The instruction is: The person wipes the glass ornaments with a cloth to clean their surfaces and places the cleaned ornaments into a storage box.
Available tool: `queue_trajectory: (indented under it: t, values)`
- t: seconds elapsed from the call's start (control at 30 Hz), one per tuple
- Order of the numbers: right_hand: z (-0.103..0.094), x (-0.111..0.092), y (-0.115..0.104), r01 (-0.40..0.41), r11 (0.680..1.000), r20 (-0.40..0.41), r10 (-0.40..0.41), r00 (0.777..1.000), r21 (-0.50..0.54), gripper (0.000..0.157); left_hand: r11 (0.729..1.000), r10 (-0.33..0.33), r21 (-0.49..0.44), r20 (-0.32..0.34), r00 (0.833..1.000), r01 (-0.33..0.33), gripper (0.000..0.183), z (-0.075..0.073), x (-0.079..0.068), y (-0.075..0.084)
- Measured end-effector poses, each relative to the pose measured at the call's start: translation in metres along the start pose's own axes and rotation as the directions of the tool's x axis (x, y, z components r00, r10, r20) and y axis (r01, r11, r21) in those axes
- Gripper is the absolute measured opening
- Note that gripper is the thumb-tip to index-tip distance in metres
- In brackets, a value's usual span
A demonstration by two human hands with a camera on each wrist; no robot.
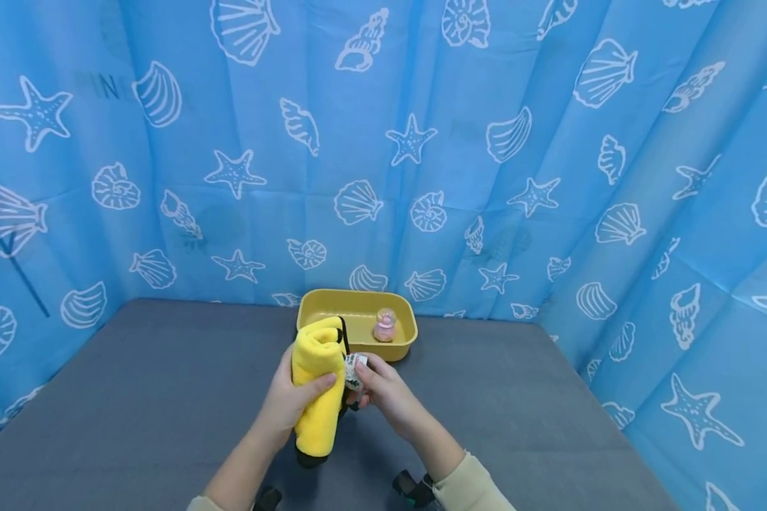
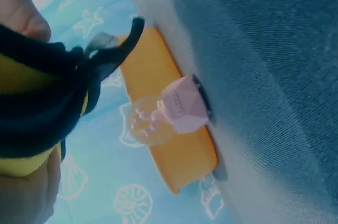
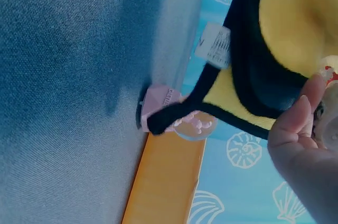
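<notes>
Gripping yellow rolled plush cloth in left hand, pinching clear, printed, plastic-looking item in right hand; go easy tbh.

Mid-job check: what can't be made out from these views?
- Item in the right hand: head view, partly covered by that hand; right wrist view, cut off by the right edge.
- Print on the tag: right wrist view, too small and blurred.
- Inside of the bin: left wrist view, hidden by its wall.
- Cloth: left wrist view, cut off by the left edge.
</notes>
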State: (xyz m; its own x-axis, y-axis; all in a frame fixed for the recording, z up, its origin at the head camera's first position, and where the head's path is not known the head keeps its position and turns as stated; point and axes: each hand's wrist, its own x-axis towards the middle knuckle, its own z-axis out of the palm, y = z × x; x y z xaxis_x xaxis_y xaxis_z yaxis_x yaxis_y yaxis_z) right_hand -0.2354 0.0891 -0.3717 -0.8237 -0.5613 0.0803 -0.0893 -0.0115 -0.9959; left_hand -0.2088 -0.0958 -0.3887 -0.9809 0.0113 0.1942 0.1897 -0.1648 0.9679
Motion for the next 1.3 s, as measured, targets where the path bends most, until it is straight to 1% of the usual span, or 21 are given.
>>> queue_trajectory:
  t: [0.07, 0.17, 0.23, 0.37, 0.43, 0.6, 0.7, 0.77, 0.93, 1.03, 1.13, 1.23, 1.3]
  values:
    - [0.0, 0.0003, 0.0007, -0.004, 1.0, 0.008, 0.004, 1.0, -0.018, 0.041, 0.999, 0.033, 0.015, 0.019, 0.999, -0.033, 0.08, 0.0005, -0.0001, -0.0014]
    - [-0.0003, 0.001, 0.0013, -0.017, 1.0, 0.016, 0.017, 1.0, -0.002, 0.038, 0.997, 0.07, 0.027, 0.015, 0.997, -0.07, 0.084, 0.0011, 0.0, -0.0035]
    - [-0.0008, 0.0014, 0.0019, -0.03, 0.999, 0.018, 0.03, 0.999, 0.021, 0.037, 0.996, 0.081, 0.038, -0.009, 0.997, -0.081, 0.083, 0.0013, -0.0006, -0.0046]
    - [-0.0016, 0.0011, 0.0025, -0.053, 0.995, 0.035, 0.05, 0.998, 0.086, 0.039, 0.993, 0.094, 0.077, -0.081, 0.992, -0.088, 0.075, 0.0005, -0.0014, -0.0063]
    - [-0.0023, 0.0003, 0.0022, -0.067, 0.991, 0.045, 0.061, 0.997, 0.12, 0.041, 0.992, 0.092, 0.101, -0.111, 0.99, -0.081, 0.07, 0.0, -0.0017, -0.0069]
    - [-0.0029, -0.0011, 0.0, -0.121, 0.967, 0.057, 0.111, 0.992, 0.225, 0.044, 0.995, 0.059, 0.085, -0.155, 0.986, -0.047, 0.058, -0.0004, -0.0002, -0.0071]
    - [-0.0035, -0.0015, -0.0006, -0.14, 0.95, 0.072, 0.125, 0.99, 0.28, 0.043, 0.998, 0.042, 0.059, -0.159, 0.986, -0.033, 0.056, -0.0001, 0.0011, -0.0063]
    - [-0.004, -0.0018, -0.0005, -0.145, 0.945, 0.082, 0.127, 0.989, 0.294, 0.043, 0.999, 0.027, 0.042, -0.145, 0.989, -0.021, 0.056, 0.0001, 0.0015, -0.0055]
    - [-0.0047, -0.002, 0.0017, -0.123, 0.963, 0.089, 0.104, 0.991, 0.24, 0.04, 1.0, 0.012, 0.014, -0.067, 0.998, -0.011, 0.058, 0.0013, 0.0027, -0.0035]
    - [-0.0042, -0.0018, 0.0032, -0.098, 0.976, 0.086, 0.083, 0.993, 0.194, 0.034, 1.0, 0.002, 0.017, -0.032, 1.0, -0.001, 0.061, 0.0032, 0.0024, -0.0019]
    - [-0.0036, -0.002, 0.0041, -0.088, 0.983, 0.076, 0.077, 0.994, 0.16, 0.03, 0.998, -0.033, 0.047, -0.025, 0.999, 0.034, 0.065, 0.0053, 0.0009, 0.0]
    - [-0.0033, -0.003, 0.0042, -0.084, 0.99, 0.069, 0.076, 0.995, 0.113, 0.037, 0.994, -0.064, 0.085, -0.025, 0.998, 0.065, 0.07, 0.0067, -0.0005, 0.0016]
    - [-0.0031, -0.0033, 0.0043, -0.076, 0.994, 0.066, 0.071, 0.995, 0.084, 0.04, 0.992, -0.068, 0.106, -0.028, 0.997, 0.071, 0.07, 0.0074, -0.0012, 0.002]
